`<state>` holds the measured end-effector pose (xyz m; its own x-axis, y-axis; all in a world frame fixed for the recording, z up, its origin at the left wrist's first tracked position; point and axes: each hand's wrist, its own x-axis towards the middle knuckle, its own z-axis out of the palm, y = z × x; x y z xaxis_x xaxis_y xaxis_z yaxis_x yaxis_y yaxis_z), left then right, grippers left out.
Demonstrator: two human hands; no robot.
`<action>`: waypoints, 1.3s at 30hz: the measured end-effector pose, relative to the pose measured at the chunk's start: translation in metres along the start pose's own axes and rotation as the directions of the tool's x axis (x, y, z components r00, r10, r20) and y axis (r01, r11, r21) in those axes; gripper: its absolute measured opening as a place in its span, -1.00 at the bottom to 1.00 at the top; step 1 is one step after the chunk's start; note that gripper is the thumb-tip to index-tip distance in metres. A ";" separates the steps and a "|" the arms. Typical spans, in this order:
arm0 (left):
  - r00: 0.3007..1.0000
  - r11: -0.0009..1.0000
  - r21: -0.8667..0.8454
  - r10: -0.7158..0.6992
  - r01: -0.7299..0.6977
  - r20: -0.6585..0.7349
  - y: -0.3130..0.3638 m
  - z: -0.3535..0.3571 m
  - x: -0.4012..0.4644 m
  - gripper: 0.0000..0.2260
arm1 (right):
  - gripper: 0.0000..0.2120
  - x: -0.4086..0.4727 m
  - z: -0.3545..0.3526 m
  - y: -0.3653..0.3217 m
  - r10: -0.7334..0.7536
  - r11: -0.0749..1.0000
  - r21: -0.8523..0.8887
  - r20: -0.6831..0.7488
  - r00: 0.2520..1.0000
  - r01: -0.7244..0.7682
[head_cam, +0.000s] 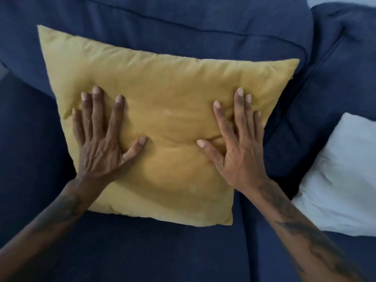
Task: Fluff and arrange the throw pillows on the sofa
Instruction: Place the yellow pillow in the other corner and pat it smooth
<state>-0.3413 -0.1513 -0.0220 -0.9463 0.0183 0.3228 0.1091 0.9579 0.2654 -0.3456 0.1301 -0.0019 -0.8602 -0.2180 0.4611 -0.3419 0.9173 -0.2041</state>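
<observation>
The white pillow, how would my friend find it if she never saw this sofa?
Start at the big dark blue sofa. In its middle lies a yellow pillow with the left hand and right hand pressed flat on it. Look to the right edge: the white pillow sits there, untouched, the only pale thing on the sofa.

Nothing here can be read: the yellow pillow (162,123), the white pillow (341,176) and the blue sofa (183,251) carry no words, labels, brands or numbers. The forearm markings are too blurred to tell.
</observation>
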 end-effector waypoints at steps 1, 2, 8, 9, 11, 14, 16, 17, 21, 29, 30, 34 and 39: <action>0.999 0.999 0.031 0.032 -0.033 0.012 -0.006 0.005 0.003 -0.11 | -0.27 0.001 -0.001 0.005 -0.019 0.999 -0.046 0.029 0.999 0.021; 0.998 0.997 0.055 0.045 -0.048 0.053 -0.010 0.007 0.003 -0.12 | -0.28 0.006 0.000 0.012 -0.015 0.998 -0.066 0.055 0.998 0.018; 0.985 0.986 0.054 0.163 -0.160 -0.064 -0.031 -0.012 0.010 -0.11 | -0.28 0.015 -0.009 0.029 -0.024 1.000 -0.002 0.061 0.998 0.024; 0.986 0.987 0.065 0.153 -0.149 -0.063 -0.047 -0.014 0.017 -0.14 | -0.28 0.019 -0.011 0.037 0.009 1.000 0.004 0.038 0.999 -0.009; 0.996 0.998 0.025 0.064 -0.062 -0.067 -0.073 -0.017 0.037 -0.23 | -0.24 0.030 -0.019 0.048 0.152 0.985 0.086 -0.037 0.988 -0.148; 0.972 0.936 -0.269 -0.237 0.226 -0.007 -0.080 -0.019 0.060 -0.26 | -0.15 0.044 -0.028 0.059 0.448 0.777 0.488 0.013 0.894 -0.397; 0.940 0.894 -0.291 -0.333 0.341 0.079 -0.071 -0.022 0.070 -0.14 | -0.15 0.050 -0.030 0.060 0.521 0.598 0.649 0.133 0.843 -0.471; 0.932 0.884 -0.297 -0.345 0.361 0.109 -0.067 -0.024 0.073 -0.08 | -0.17 0.053 -0.031 0.061 0.535 0.546 0.679 0.168 0.828 -0.490; 0.920 0.878 -0.290 -0.327 0.380 0.216 -0.057 -0.033 0.076 -0.13 | -0.34 0.064 -0.035 0.064 0.570 0.532 0.683 0.148 0.808 -0.501; 0.940 0.949 -0.151 -0.300 0.277 -0.161 -0.029 -0.039 0.054 -0.28 | -0.33 0.051 -0.040 0.049 0.390 0.879 0.365 -0.182 0.903 -0.306; 0.941 0.957 -0.134 -0.281 0.258 -0.191 -0.022 -0.037 0.049 -0.30 | -0.36 0.048 -0.040 0.045 0.304 0.932 0.279 -0.257 0.918 -0.231; 0.998 0.997 0.035 -0.065 0.065 -0.005 0.015 -0.019 0.027 -0.25 | -0.40 0.029 -0.032 0.036 0.185 0.973 0.129 0.056 0.981 -0.191; 0.988 0.989 -0.010 -0.146 0.146 -0.052 0.048 -0.046 0.025 -0.23 | -0.39 -0.003 -0.077 0.053 0.155 0.965 0.189 0.152 0.976 -0.183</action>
<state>-0.3453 -0.1178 0.0406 -0.9348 -0.1369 0.3278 -0.0269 0.9474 0.3189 -0.3317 0.2053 0.0523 -0.9503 -0.1212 0.2869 -0.2442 0.8618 -0.4446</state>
